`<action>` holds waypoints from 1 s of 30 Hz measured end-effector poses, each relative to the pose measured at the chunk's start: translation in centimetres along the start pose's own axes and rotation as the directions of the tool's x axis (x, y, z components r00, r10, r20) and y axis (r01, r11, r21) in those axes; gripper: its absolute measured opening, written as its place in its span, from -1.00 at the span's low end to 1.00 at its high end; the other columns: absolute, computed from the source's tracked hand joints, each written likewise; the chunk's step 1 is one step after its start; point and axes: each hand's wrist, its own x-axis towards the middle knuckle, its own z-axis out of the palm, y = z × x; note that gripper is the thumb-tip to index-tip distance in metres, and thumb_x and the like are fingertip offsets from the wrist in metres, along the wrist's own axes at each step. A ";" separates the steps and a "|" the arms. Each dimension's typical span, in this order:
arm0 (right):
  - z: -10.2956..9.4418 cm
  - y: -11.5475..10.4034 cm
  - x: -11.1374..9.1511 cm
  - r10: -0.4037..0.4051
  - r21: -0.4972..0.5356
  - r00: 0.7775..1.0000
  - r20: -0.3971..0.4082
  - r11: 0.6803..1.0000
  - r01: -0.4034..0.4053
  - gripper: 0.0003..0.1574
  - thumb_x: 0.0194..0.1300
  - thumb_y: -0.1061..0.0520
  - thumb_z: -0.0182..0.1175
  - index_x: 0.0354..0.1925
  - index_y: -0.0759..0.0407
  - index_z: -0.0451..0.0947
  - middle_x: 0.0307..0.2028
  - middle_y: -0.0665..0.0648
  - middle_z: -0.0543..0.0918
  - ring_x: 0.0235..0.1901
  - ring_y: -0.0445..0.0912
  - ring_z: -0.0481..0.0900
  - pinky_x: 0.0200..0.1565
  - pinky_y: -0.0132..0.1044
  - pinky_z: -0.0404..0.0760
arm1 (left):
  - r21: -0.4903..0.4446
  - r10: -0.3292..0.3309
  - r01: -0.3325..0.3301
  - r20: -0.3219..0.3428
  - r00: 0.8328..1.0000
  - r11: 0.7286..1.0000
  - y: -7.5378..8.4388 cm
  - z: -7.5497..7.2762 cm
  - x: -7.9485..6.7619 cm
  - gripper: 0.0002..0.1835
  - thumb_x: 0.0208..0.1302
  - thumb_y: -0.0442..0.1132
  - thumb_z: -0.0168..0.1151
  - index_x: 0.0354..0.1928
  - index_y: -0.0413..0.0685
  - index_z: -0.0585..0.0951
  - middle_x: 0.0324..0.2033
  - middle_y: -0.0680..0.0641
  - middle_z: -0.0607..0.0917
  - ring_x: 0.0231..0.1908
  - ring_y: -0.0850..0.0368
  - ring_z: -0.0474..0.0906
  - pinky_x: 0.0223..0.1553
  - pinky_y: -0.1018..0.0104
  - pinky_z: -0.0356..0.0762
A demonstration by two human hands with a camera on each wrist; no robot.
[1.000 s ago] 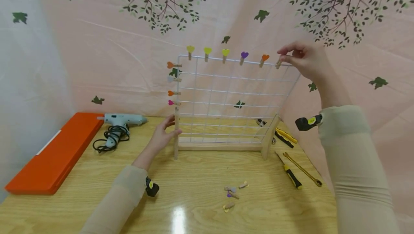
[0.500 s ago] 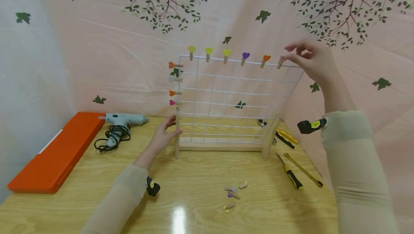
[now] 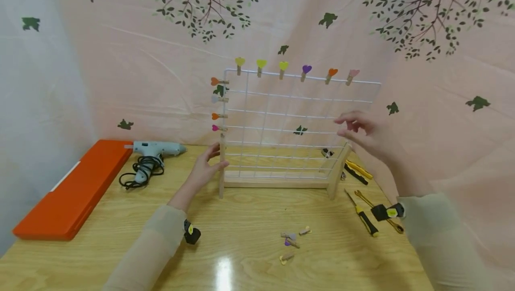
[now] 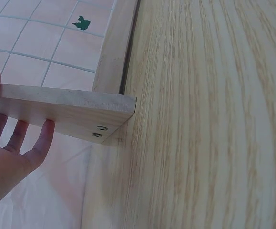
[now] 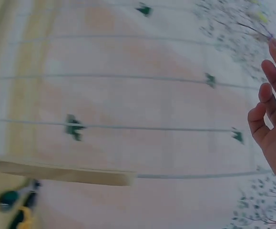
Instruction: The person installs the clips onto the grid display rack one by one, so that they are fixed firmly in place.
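A white wire grid [image 3: 275, 113] stands upright in a wooden stand [image 3: 277, 184]. My left hand [image 3: 204, 166] grips the stand's left upright [image 4: 61, 107], thumb on one face and fingers on the other in the left wrist view. My right hand [image 3: 364, 134], holding nothing, hovers before the grid's right side with fingers loosely bent. Heart-topped mini clothespins line the top wire, the rightmost being a pink clothespin [image 3: 352, 76]. More are clipped down the left side, with a magenta clothespin [image 3: 217, 128] lowest. On the table in front lies a small pile of loose clothespins [image 3: 290, 239].
At the left, an orange case [image 3: 68, 192] lies on the table beside a glue gun [image 3: 158, 149] with its cord wrapped. A screwdriver [image 3: 365, 219], a wrench [image 3: 364, 198] and a yellow-handled tool [image 3: 359, 169] lie by the right edge. A patterned cloth hangs behind.
My right hand has let go of the pink clothespin, which stays clipped on the top wire, and has moved down along the grid's right side. My left hand keeps its grip.
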 end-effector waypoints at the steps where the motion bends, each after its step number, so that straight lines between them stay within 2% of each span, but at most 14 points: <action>1: 1.0 0.6 -0.8 0.001 0.017 1.000 0.026 1.000 -0.002 -0.63 0.05 0.39 0.21 -0.11 0.22 0.53 -0.39 -0.03 0.44 -0.42 -0.26 0.32 -0.42 -0.53 0.35 | 0.007 0.000 0.000 -0.001 1.000 1.000 0.3 0.0 -0.1 -0.27 0.10 -0.17 0.23 0.31 -0.02 0.17 0.23 -0.16 0.30 0.22 -0.14 0.18 0.17 -0.12 0.17; 6: 6.1 3.2 -5.0 -0.004 0.141 0.986 0.165 0.990 -0.020 -0.58 0.03 0.30 0.26 -0.08 0.09 0.52 -0.36 -0.07 0.46 -0.41 -0.24 0.31 -0.44 -0.38 0.39 | 0.020 -0.011 0.011 -0.010 1.000 1.000 0.8 0.0 -0.4 -0.28 0.12 -0.18 0.22 0.32 -0.04 0.15 0.23 -0.16 0.29 0.22 -0.13 0.18 0.17 -0.10 0.18; 10: 9.5 4.1 -8.3 0.008 0.193 0.957 0.290 0.979 -0.067 -0.57 0.05 0.11 0.27 -0.04 -0.03 0.51 -0.26 -0.12 0.49 -0.41 -0.19 0.32 -0.43 -0.34 0.38 | 0.022 -0.009 0.009 -0.017 1.000 1.000 0.6 -0.1 -0.3 -0.28 0.12 -0.16 0.22 0.32 -0.01 0.15 0.23 -0.16 0.29 0.22 -0.13 0.18 0.17 -0.09 0.19; 12: 11.0 4.5 -9.7 0.011 0.218 0.937 0.350 0.971 -0.093 -0.56 0.05 0.04 0.27 -0.04 -0.07 0.50 -0.21 -0.14 0.51 -0.41 -0.16 0.34 -0.42 -0.31 0.40 | 0.020 -0.005 0.005 -0.018 1.000 1.000 0.5 -0.2 -0.2 -0.28 0.12 -0.16 0.22 0.32 -0.01 0.15 0.22 -0.16 0.30 0.22 -0.13 0.17 0.17 -0.09 0.18; 14: 12.2 4.9 -11.0 0.001 0.250 0.913 0.408 0.962 -0.112 -0.56 0.04 0.06 0.28 -0.04 -0.01 0.51 -0.17 -0.10 0.53 -0.40 -0.11 0.37 -0.41 -0.29 0.42 | 0.018 -0.002 0.002 -0.017 1.000 1.000 0.5 -0.2 -0.2 -0.28 0.13 -0.16 0.21 0.32 -0.01 0.15 0.23 -0.16 0.29 0.22 -0.13 0.17 0.17 -0.10 0.18; 16: 13.2 5.2 -12.1 0.004 0.268 0.883 0.469 0.952 -0.146 -0.58 0.04 0.08 0.28 -0.06 0.03 0.52 -0.18 -0.07 0.54 -0.39 -0.09 0.40 -0.39 -0.28 0.45 | 0.018 0.003 -0.003 -0.018 1.000 1.000 0.6 -0.2 -0.1 -0.27 0.12 -0.15 0.22 0.32 -0.01 0.15 0.22 -0.16 0.29 0.22 -0.13 0.17 0.16 -0.10 0.19; 21: 15.0 6.1 -13.8 -0.019 0.320 0.825 0.564 0.927 -0.198 -0.66 0.03 0.07 0.29 -0.16 0.02 0.55 -0.24 -0.03 0.55 -0.35 -0.09 0.45 -0.34 -0.33 0.49 | 0.010 -0.003 0.003 -0.014 1.000 1.000 0.7 -0.1 0.0 -0.27 0.11 -0.15 0.22 0.32 0.01 0.16 0.23 -0.14 0.29 0.22 -0.12 0.17 0.14 -0.08 0.24; 26: 15.9 6.8 -14.5 -0.094 0.383 0.818 0.568 0.909 -0.161 -0.77 0.03 0.12 0.29 -0.25 0.03 0.57 -0.26 -0.02 0.55 -0.29 -0.19 0.48 -0.25 -0.39 0.50 | 0.008 0.000 0.000 -0.005 1.000 1.000 0.8 0.0 0.0 -0.27 0.12 -0.16 0.23 0.32 -0.02 0.15 0.23 -0.16 0.29 0.22 -0.13 0.18 0.14 -0.08 0.24; 30: 16.4 7.1 -14.8 -0.135 0.403 0.820 0.556 0.907 -0.124 -0.86 0.05 0.13 0.28 -0.32 0.00 0.58 -0.31 -0.04 0.55 -0.34 -0.23 0.45 -0.31 -0.43 0.48 | 0.011 0.006 -0.006 0.000 1.000 1.000 0.7 0.1 -0.2 -0.27 0.11 -0.18 0.23 0.32 -0.04 0.15 0.23 -0.17 0.29 0.21 -0.14 0.18 0.14 -0.09 0.24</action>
